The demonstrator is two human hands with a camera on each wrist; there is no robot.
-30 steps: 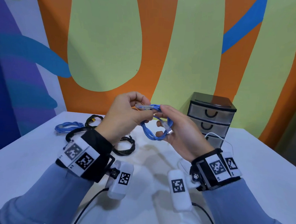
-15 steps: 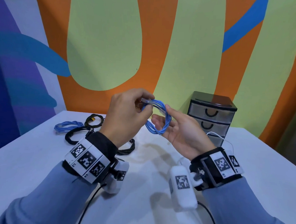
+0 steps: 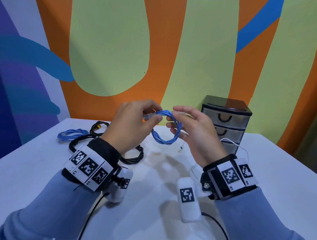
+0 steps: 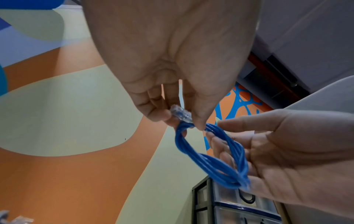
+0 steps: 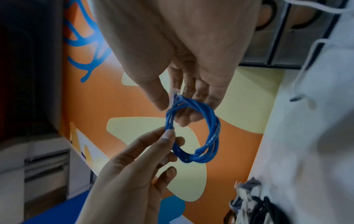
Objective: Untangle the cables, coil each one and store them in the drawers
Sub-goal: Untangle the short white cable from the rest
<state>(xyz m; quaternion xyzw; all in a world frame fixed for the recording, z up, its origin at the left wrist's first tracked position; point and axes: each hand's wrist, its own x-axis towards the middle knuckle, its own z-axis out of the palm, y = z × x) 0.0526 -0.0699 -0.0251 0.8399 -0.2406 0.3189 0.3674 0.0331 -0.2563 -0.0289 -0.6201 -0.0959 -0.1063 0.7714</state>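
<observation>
A blue network cable [image 3: 158, 140], wound into a small coil, hangs in the air between my hands above the white table [image 3: 44, 169]. My left hand [image 3: 152, 114] pinches one clear plug [image 4: 180, 115] at the coil's top left. My right hand [image 3: 175, 118] pinches the other clear plug [image 5: 175, 94] between thumb and forefinger, and its lower fingers pass through the blue coil [image 5: 211, 136]. A small black-framed chest of clear drawers [image 3: 226, 122] stands at the back right with all its drawers closed.
On the table's far left lie a second blue cable [image 3: 71, 134], a black cable with a yellow plug [image 3: 98, 126] and a thick black cable [image 3: 133, 157]. A thin white cable [image 3: 232, 142] trails in front of the chest.
The hands have risen a little with the coil. My right hand let go its curled grip, lay open under the coil, and now pinches the second plug at the top. The left pinch holds.
</observation>
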